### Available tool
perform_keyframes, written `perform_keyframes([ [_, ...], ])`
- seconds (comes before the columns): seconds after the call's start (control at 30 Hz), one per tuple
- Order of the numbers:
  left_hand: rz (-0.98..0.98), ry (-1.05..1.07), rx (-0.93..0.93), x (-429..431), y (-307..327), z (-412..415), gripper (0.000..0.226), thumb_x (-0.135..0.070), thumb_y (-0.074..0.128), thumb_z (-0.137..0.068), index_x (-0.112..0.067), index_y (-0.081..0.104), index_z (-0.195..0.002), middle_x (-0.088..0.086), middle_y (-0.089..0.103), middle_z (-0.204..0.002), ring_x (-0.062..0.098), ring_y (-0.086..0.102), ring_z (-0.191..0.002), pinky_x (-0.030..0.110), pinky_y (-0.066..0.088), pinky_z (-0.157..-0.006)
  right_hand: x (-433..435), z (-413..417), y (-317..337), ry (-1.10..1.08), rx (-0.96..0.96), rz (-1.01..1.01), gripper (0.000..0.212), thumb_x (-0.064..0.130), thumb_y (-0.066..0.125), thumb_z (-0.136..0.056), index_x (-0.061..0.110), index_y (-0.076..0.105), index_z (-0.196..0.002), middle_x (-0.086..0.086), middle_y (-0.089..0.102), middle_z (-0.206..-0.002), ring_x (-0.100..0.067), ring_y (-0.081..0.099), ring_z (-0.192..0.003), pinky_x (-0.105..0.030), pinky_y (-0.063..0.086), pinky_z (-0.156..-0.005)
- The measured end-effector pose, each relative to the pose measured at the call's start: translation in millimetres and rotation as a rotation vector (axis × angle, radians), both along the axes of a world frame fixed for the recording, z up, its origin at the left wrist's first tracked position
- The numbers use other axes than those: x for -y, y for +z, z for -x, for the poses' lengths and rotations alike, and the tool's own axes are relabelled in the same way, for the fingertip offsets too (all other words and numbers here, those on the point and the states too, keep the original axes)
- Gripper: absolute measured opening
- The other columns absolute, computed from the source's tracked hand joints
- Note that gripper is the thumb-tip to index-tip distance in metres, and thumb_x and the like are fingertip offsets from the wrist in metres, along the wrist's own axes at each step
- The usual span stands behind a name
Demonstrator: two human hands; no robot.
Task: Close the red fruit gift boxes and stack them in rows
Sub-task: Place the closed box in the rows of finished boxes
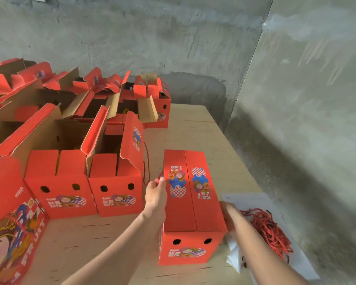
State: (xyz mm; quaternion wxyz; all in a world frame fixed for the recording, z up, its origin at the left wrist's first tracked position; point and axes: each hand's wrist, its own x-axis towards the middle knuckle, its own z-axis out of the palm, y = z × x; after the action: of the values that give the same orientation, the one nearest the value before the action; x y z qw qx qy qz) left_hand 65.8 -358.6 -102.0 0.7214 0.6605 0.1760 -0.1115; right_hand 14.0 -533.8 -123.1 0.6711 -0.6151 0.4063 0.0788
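Closed red box sits upright on the plywood table, top flaps flat and meeting down the middle, just right of a row of open boxes with their flaps up. Left hand is at the box's left top edge, fingertips pinching a red cord. Right hand is against the box's right side, blurred, so can't tell the grip; a pile of loose cords lies on a white sheet beside it.
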Motion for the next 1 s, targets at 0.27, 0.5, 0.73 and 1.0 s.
perform_keyframes([
  [0.27,-0.33,-0.31,0.639,9,80,-17,0.03,-0.016,0.037,-0.099,-0.011,0.061,-0.082,0.012,0.066,-0.089,0.025,0.061,-0.083,0.029,0.048,-0.076,6,-18,56,-0.05,0.355,0.054,0.03,0.002,0.051,-0.087,0.008,0.047,-0.058,-0.002,0.052,-0.046,-0.019,0.045,-0.05,-0.029,0.036,-0.058],
  [0.5,-0.652,-0.471,0.718,9,121,-36,0.04,-0.015,0.043,-0.094,-0.01,0.054,-0.056,0.002,0.053,-0.057,0.022,0.047,-0.062,0.014,0.034,-0.046,-36,-45,144,0.481,0.607,0.153,0.018,-0.001,0.051,-0.087,0.009,0.066,-0.082,0.0,0.069,-0.067,-0.01,0.064,-0.06,-0.021,0.049,-0.061],
  [0.73,-0.796,-0.391,0.898,-3,113,-34,0.036,-0.019,0.042,-0.095,-0.002,0.064,-0.073,0.011,0.067,-0.073,0.029,0.062,-0.069,0.037,0.05,-0.063,-52,-65,149,0.4,0.513,0.001,0.028,-0.005,0.042,-0.085,0.006,0.059,-0.065,-0.001,0.059,-0.047,-0.015,0.059,-0.05,-0.027,0.044,-0.063],
  [1.0,-0.807,-0.568,0.8,-10,74,-36,0.017,-0.018,0.052,-0.093,-0.008,0.061,-0.102,0.009,0.062,-0.105,0.025,0.058,-0.098,0.023,0.036,-0.072,-45,-90,210,0.263,0.583,0.019,0.023,0.007,0.045,-0.091,0.013,0.054,-0.071,0.009,0.048,-0.039,-0.011,0.051,-0.054,-0.024,0.039,-0.061],
])
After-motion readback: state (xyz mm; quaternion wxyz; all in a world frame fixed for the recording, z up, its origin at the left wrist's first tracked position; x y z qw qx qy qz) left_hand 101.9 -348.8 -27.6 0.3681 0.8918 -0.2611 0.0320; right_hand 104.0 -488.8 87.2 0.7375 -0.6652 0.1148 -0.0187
